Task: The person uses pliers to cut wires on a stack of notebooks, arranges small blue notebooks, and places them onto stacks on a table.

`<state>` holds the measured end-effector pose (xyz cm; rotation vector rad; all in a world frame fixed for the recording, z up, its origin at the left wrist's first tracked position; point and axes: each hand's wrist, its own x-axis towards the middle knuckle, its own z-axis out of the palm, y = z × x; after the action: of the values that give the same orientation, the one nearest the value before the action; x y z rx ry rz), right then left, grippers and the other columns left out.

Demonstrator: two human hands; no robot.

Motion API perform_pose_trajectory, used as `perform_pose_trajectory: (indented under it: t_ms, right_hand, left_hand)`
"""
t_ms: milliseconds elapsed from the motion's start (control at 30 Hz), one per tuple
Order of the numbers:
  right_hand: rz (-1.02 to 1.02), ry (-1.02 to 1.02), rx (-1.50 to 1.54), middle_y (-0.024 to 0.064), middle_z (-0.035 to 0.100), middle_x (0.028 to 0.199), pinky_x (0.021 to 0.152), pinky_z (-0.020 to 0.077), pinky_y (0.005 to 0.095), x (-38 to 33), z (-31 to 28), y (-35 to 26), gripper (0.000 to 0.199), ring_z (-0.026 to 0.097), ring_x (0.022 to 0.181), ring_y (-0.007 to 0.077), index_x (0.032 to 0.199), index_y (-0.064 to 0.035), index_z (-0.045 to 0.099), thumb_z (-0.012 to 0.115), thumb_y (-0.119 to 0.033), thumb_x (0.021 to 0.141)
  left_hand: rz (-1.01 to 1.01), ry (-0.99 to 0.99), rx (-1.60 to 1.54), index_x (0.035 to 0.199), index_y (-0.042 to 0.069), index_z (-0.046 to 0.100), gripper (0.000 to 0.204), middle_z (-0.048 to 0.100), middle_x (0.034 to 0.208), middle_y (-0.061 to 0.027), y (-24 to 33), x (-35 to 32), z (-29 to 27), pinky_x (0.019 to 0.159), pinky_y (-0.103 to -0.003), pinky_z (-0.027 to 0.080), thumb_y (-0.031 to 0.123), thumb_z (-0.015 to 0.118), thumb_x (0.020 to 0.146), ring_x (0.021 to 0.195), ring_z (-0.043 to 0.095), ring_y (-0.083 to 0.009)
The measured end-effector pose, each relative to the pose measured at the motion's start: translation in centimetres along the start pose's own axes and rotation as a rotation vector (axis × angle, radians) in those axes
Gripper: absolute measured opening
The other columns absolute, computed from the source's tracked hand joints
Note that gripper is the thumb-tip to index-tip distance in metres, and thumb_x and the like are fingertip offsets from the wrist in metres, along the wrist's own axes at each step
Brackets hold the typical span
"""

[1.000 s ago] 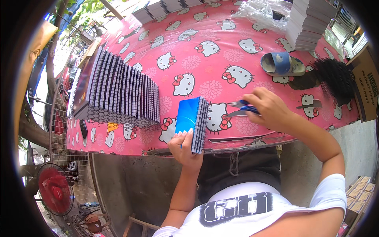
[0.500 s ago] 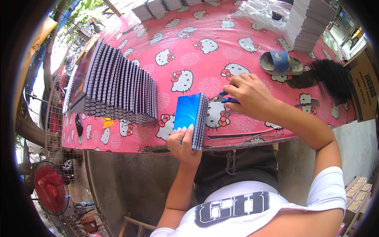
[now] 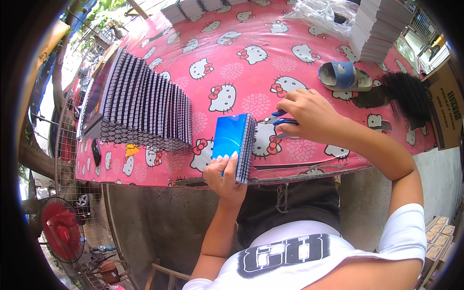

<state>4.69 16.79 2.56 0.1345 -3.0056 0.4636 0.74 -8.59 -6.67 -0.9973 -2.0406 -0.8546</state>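
Blue notebook point(image 3: 232, 145) still gripped by left hand point(image 3: 223, 175), right hand point(image 3: 309, 116) brought blue-handled pliers point(image 3: 280, 118) closer

Pink cartoon-cat tablecloth point(image 3: 251, 77) carries spiral notebook row point(image 3: 140, 104), sandal point(image 3: 344, 77), paper stack point(image 3: 379, 26).

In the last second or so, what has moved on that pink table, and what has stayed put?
The right hand, gripping blue-handled pliers, has travelled left across the pink tablecloth until the tool's tip reaches the wire spiral of the blue notebook. Nothing was picked up or let go. The left hand still holds that notebook upright at the table edge, and the row of bound notebooks, the sandal and the paper stack lie unchanged.
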Motion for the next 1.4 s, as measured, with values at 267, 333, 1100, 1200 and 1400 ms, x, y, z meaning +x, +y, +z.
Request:
perform_pose_trajectory:
  t_ms: [267,333,1100,1200,1400]
  right_hand:
    - [-0.082,0.117,-0.013,0.0107,0.064,0.090,0.075,0.0477,0.0415,0.3,0.4,0.0,0.034,0.061,0.087,0.0299,0.095,-0.0047,0.067,0.072,-0.033,0.076]
    - [0.050,-0.064,0.116,0.0113,0.065,0.086,0.071,0.0491,0.0410,1.0,-0.3,0.0,0.032,0.063,0.081,0.0295,0.091,-0.0036,0.068,0.071,-0.033,0.079]
    - [0.496,-0.422,0.711,0.0138,0.064,0.069,0.061,0.0508,0.0380,2.0,-1.5,-0.1,0.039,0.066,0.067,0.0234,0.096,0.0001,0.067,0.068,-0.037,0.085]
    - [0.517,-0.438,0.717,0.0163,0.066,0.080,0.070,0.0511,0.0425,1.6,-1.1,0.3,0.044,0.066,0.078,0.0283,0.103,-0.0003,0.065,0.065,-0.041,0.087]
    - [-0.158,0.273,-0.130,0.0116,0.062,0.093,0.073,0.0485,0.0415,-0.2,0.2,0.5,0.043,0.061,0.089,0.0312,0.109,-0.0041,0.061,0.072,-0.034,0.079]
  left_hand:
    - [-0.035,0.034,0.009,0.103,0.008,0.068,0.027,0.058,0.088,-0.0076,-0.1,-0.3,0.4,0.083,-0.041,0.046,0.018,0.071,0.078,0.085,0.057,-0.0267]
    - [-0.038,0.027,0.021,0.103,0.008,0.068,0.027,0.058,0.088,-0.0076,0.0,-0.3,0.3,0.083,-0.041,0.046,0.018,0.071,0.078,0.086,0.057,-0.0267]
    - [-0.018,-0.022,0.032,0.104,0.009,0.068,0.027,0.058,0.091,-0.0077,0.0,0.0,0.0,0.083,-0.041,0.047,0.018,0.070,0.079,0.087,0.058,-0.0264]
    - [-0.008,-0.025,0.041,0.104,0.010,0.068,0.026,0.058,0.091,-0.0075,-0.1,-0.1,0.2,0.083,-0.041,0.047,0.018,0.069,0.079,0.087,0.057,-0.0261]
    - [-0.009,-0.011,0.055,0.104,0.010,0.069,0.026,0.058,0.091,-0.0071,0.0,-0.2,0.1,0.083,-0.041,0.047,0.017,0.069,0.079,0.087,0.057,-0.0257]
